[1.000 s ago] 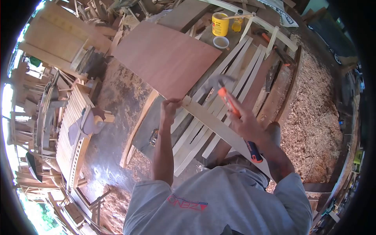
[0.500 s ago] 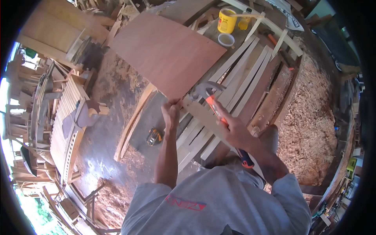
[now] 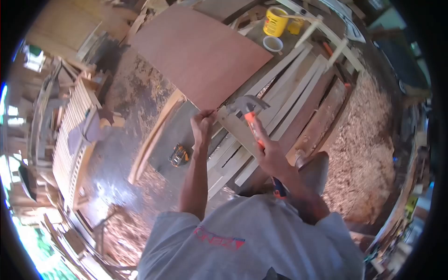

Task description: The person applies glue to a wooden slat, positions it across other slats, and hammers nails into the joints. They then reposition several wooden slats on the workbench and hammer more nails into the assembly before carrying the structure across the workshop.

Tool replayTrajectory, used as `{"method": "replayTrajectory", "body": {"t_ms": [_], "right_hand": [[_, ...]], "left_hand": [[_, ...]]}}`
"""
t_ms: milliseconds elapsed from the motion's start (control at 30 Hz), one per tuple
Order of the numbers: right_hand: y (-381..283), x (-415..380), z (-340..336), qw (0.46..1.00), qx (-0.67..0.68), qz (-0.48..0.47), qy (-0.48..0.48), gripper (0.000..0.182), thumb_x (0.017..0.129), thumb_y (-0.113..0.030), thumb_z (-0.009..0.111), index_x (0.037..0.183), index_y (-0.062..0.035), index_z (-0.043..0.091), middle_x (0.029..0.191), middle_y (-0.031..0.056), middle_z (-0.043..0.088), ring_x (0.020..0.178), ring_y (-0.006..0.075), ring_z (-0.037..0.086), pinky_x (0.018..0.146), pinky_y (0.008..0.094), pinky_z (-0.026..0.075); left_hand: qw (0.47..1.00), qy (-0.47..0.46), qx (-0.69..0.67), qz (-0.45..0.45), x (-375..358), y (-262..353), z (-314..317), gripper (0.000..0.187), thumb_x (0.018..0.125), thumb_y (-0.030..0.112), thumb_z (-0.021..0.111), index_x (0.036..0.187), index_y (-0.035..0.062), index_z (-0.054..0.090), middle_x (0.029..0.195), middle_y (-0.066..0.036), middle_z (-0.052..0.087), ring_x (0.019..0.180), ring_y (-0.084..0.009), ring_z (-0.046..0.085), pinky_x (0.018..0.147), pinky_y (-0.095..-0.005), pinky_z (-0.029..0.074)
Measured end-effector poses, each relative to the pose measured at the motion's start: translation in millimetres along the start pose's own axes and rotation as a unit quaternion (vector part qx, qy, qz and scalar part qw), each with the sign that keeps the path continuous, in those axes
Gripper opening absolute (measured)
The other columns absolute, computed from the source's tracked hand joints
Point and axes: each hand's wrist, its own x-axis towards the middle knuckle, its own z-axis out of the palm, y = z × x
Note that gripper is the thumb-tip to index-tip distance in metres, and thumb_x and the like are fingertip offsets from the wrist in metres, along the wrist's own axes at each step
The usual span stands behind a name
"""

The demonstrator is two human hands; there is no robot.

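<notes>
My right hand (image 3: 272, 156) is wrapped round the orange handle of a claw hammer (image 3: 254, 127), whose metal head is level with the panel's near corner and just right of it. At that corner, my left hand (image 3: 202, 125) is closed with its fingertips pinched together. Whatever small thing sits in the pinch is too small to make out. The reddish-brown sheet panel (image 3: 200, 53) lies flat, its corner touching or just beyond my left fingertips. A pale wooden board (image 3: 238, 130) runs from that corner toward my body, under the hammer.
Several pale wood strips (image 3: 291, 91) lie right of the panel. Beyond them are a yellow tub (image 3: 275, 22), a small white-rimmed bowl (image 3: 273, 44) and a wooden frame (image 3: 336, 52). A black-and-orange tool (image 3: 178, 155) lies left of my forearm. Wood shavings (image 3: 359, 163) cover the right-hand floor.
My right hand has moved slightly left, and the hammer handle stands a bit more upright in view. My left hand keeps its pinch at the panel corner. The whole view has shifted slightly.
</notes>
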Motion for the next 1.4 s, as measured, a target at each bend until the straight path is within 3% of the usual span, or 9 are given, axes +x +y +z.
{"method": "replayTrajectory", "body": {"t_ms": [200, 367, 467, 533, 633, 767, 833, 1333, 1400], "right_hand": [[-24, -10, -70, 0.948, -0.117, -0.141, 0.260, 0.062, 0.095, -0.006, 0.053, 0.152, -0.0063, 0.028, 0.072, 0.0148, 0.064, 0.053, 0.0240, 0.062, 0.050, 0.0336, 0.048], [-97, -20, -120, 0.813, 0.196, -0.213, 0.506, 0.055, 0.099, -0.004, 0.047, 0.149, -0.0083, 0.026, 0.056, -0.0022, 0.046, 0.043, 0.0054, 0.042, 0.041, 0.0213, 0.037], [-4, -22, -59, 0.840, -0.355, -0.216, 0.349, 0.049, 0.089, -0.001, 0.054, 0.136, -0.0076, 0.045, 0.068, 0.0107, 0.057, 0.057, 0.0289, 0.059, 0.060, 0.0418, 0.053], [10, 9, 16, 1.000, 0.012, 0.007, -0.022, 0.057, 0.085, 0.001, 0.055, 0.141, -0.0064, 0.047, 0.095, 0.0211, 0.065, 0.094, 0.0364, 0.064, 0.085, 0.0451, 0.051], [-2, 24, 11, 0.945, 0.054, -0.273, 0.174, 0.061, 0.086, 0.002, 0.056, 0.144, -0.0017, 0.042, 0.090, 0.0225, 0.065, 0.079, 0.0361, 0.066, 0.071, 0.0450, 0.054], [-30, 1, -83, 0.905, -0.282, -0.185, 0.261, 0.057, 0.091, 0.001, 0.055, 0.146, -0.0006, 0.039, 0.093, 0.0202, 0.065, 0.061, 0.0279, 0.064, 0.054, 0.0362, 0.051], [-68, -6, -99, 0.893, 0.190, -0.146, 0.381, 0.052, 0.100, -0.010, 0.050, 0.150, -0.0070, 0.036, 0.072, 0.0027, 0.049, 0.053, 0.0083, 0.045, 0.049, 0.0242, 0.043], [-8, -9, -56, 0.862, -0.347, -0.205, 0.307, 0.055, 0.096, -0.002, 0.050, 0.148, 0.0008, 0.034, 0.087, 0.0121, 0.063, 0.069, 0.0191, 0.063, 0.058, 0.0320, 0.052], [42, 6, 4, 0.926, -0.253, -0.247, 0.132, 0.057, 0.095, -0.001, 0.048, 0.150, -0.0030, 0.031, 0.102, 0.0185, 0.067, 0.079, 0.0294, 0.069, 0.064, 0.0378, 0.055]], "left_hand": [[0.993, 0.019, 0.015, 0.115, -1, -8, 0, 0.022, 0.086, 0.011, 0.065, 0.093, -0.0082, 0.071, 0.079, -0.003, 0.068, 0.076, -0.0085, 0.056, 0.071, -0.0270, 0.046], [0.996, 0.023, 0.023, 0.078, -2, -14, -1, 0.020, 0.086, 0.010, 0.065, 0.095, -0.0068, 0.072, 0.080, -0.003, 0.069, 0.074, -0.0081, 0.055, 0.068, -0.0258, 0.045], [0.997, 0.013, 0.009, 0.072, 1, -9, 0, 0.020, 0.086, 0.009, 0.066, 0.096, -0.0071, 0.071, 0.081, -0.004, 0.069, 0.075, -0.0087, 0.057, 0.069, -0.0258, 0.046], [0.998, 0.014, 0.009, 0.059, -4, -1, 0, 0.020, 0.086, 0.010, 0.068, 0.096, -0.0074, 0.072, 0.080, -0.005, 0.070, 0.076, -0.0091, 0.058, 0.072, -0.0258, 0.047], [0.995, 0.036, 0.024, 0.091, 5, -13, 1, 0.023, 0.086, 0.012, 0.069, 0.097, -0.0083, 0.072, 0.082, -0.007, 0.070, 0.080, -0.0096, 0.060, 0.076, -0.0267, 0.049], [0.998, 0.034, 0.008, 0.061, 0, -13, 3, 0.022, 0.087, 0.010, 0.069, 0.098, -0.0087, 0.072, 0.088, -0.012, 0.073, 0.086, -0.0106, 0.062, 0.078, -0.0274, 0.050], [0.998, 0.036, -0.002, 0.061, 2, -12, 3, 0.022, 0.086, 0.009, 0.068, 0.098, -0.0090, 0.071, 0.087, -0.013, 0.073, 0.086, -0.0107, 0.062, 0.079, -0.0274, 0.050], [0.997, 0.012, -0.033, 0.066, -1, -20, -1, 0.024, 0.085, 0.008, 0.067, 0.100, -0.0097, 0.071, 0.113, -0.018, 0.070, 0.104, -0.0213, 0.064, 0.091, -0.0314, 0.048], [0.998, 0.012, 0.003, 0.062, 3, -13, 0, 0.024, 0.086, 0.008, 0.066, 0.099, -0.0105, 0.071, 0.114, -0.019, 0.069, 0.102, -0.0215, 0.065, 0.090, -0.0319, 0.049]]}}
